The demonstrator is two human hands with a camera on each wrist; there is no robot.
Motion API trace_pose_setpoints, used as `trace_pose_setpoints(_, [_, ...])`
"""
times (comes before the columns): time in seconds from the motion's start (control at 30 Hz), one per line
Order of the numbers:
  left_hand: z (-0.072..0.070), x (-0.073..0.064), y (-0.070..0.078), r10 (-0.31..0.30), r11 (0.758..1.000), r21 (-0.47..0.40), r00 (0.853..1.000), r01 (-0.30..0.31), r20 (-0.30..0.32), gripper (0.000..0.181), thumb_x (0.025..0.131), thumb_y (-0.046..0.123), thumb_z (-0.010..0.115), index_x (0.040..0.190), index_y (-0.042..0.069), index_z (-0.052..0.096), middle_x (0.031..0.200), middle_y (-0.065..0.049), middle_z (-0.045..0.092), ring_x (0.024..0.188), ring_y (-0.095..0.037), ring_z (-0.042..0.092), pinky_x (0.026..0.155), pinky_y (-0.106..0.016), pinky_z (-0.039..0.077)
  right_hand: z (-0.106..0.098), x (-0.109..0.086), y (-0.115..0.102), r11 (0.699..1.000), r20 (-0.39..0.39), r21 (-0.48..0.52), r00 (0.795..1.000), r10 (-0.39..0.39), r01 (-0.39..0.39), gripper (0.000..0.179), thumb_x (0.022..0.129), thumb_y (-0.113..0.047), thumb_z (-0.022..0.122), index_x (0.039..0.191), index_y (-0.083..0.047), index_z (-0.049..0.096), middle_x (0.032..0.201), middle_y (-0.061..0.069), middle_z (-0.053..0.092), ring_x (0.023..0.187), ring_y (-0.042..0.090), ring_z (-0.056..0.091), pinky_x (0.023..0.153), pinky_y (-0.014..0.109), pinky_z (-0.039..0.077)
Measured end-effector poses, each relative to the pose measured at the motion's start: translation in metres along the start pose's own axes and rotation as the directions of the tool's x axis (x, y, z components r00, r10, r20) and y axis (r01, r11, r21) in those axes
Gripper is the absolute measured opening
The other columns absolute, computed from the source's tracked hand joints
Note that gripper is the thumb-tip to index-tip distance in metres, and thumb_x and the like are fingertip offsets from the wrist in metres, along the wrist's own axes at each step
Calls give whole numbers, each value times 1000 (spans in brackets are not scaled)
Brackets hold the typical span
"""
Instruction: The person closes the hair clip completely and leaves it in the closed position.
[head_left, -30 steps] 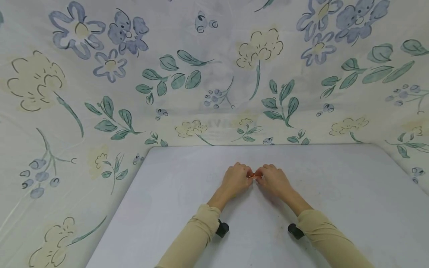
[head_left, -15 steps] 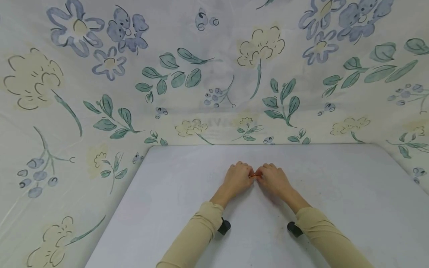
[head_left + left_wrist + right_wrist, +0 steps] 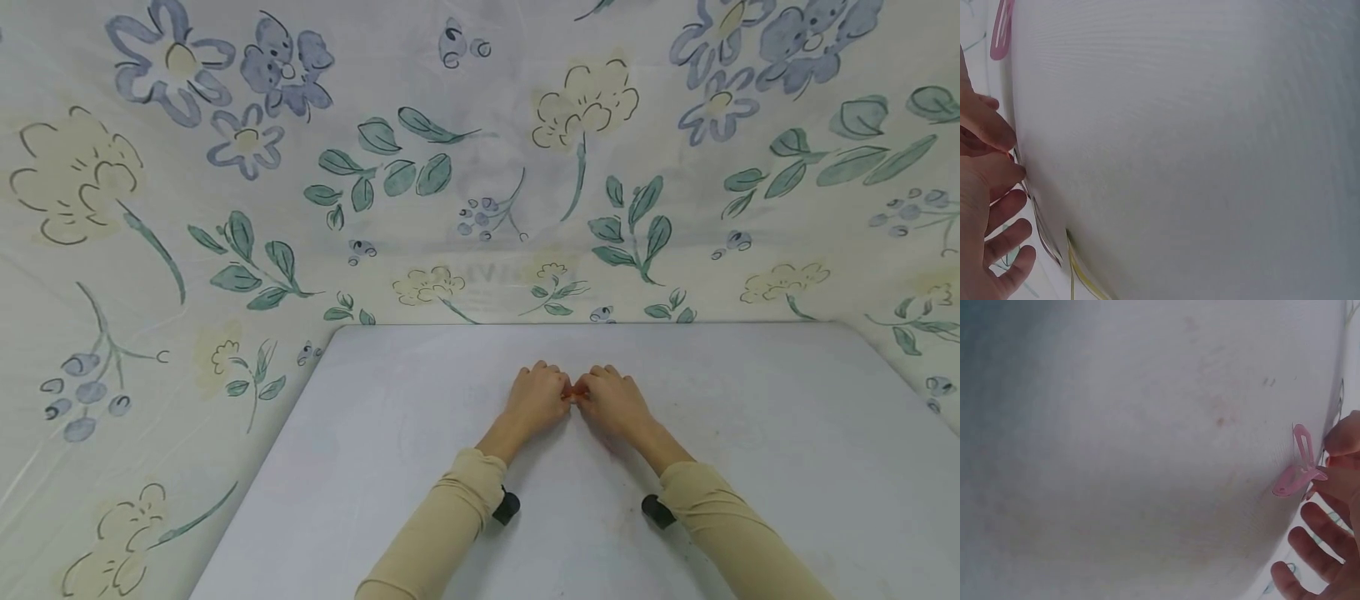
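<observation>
left grip [image 3: 540,400] edged toward right grip [image 3: 613,402]; both pinching small orange item [image 3: 576,392].

Left hand [image 3: 537,402] and right hand [image 3: 617,406] close together — fingers [image 3: 1000,172] pinched, forearms [image 3: 435,529] angled inward

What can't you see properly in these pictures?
Orange thing, head view: tiny, and mostly covered by the fingers of the left hand and right hand, so its shape is unclear.
Pink thing, left wrist view: cut off by the top edge.
Yellow strip, left wrist view: cut off by the bottom edge.
Right hand, right wrist view: cut off by the right edge.
</observation>
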State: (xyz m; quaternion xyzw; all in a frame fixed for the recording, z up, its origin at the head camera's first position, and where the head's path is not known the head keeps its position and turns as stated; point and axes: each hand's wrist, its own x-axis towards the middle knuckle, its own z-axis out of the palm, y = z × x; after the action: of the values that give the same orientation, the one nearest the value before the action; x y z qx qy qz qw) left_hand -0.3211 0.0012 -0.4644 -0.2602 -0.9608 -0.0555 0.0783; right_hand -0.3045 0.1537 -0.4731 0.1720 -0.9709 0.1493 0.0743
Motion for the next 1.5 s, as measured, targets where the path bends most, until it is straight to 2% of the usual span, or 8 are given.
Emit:
trace_pose_setpoints(0.37, [0, 0, 1, -2, 999, 35, 1000, 1, 31, 13, 86, 26, 74, 96, 17, 75, 89, 5, 67, 88, -15, 57, 72, -32, 45, -1, 0, 1, 1000, 34, -2, 999, 17, -17, 17, 88, -17, 73, 102, -8, 73, 94, 4, 65, 93, 26, 58, 77, 49, 51])
trace_pose_setpoints(0.53, [-1, -1, 1, -3, 999, 48, 1000, 2, 25, 13, 87, 27, 73, 96, 18, 75, 90, 5, 68, 88, -14, 58, 72, -32, 45, 0, 0, 1, 1000, 36, 2, 999, 17, -17, 17, 89, -18, 73, 102, -7, 73, 93, 5, 64, 92, 26, 58, 76, 48, 51])
trace_pose_setpoints(1.0, [0, -3, -1, -6, 1000, 11, 1000, 6, 22, 14, 87, 25, 73, 99, 18, 76, 94, 5, 69, 92, -15, 59, 76, -33, 48, 1, 0, 1, 1000, 41, 1, 999, 24, -24, 19, 89, -20, 73, 103, -8, 72, 94, 4, 65, 93, 26, 58, 77, 48, 51])
trace_pose_setpoints(1.33, [-3, -9, -6, -3, 1000, 25, 1000, 3, -18, 17, 85, 27, 74, 101, 19, 76, 95, 5, 70, 93, -15, 59, 76, -33, 48, -3, 0, -6, 1000, 32, 12, 999, 10, -10, 19, 88, -20, 74, 105, -10, 73, 94, 3, 65, 93, 24, 58, 78, 48, 50])
trace_pose_setpoints(1.5, [-5, -17, -14, -2, 999, -39, 999, 1, -32, 18, 87, 27, 72, 102, 18, 75, 95, 5, 69, 92, -15, 59, 76, -32, 48, -3, -1, -11, 999, 26, 39, 1000, 11, -12, 20, 88, -21, 74, 105, -10, 73, 95, 3, 65, 94, 25, 58, 80, 47, 50])
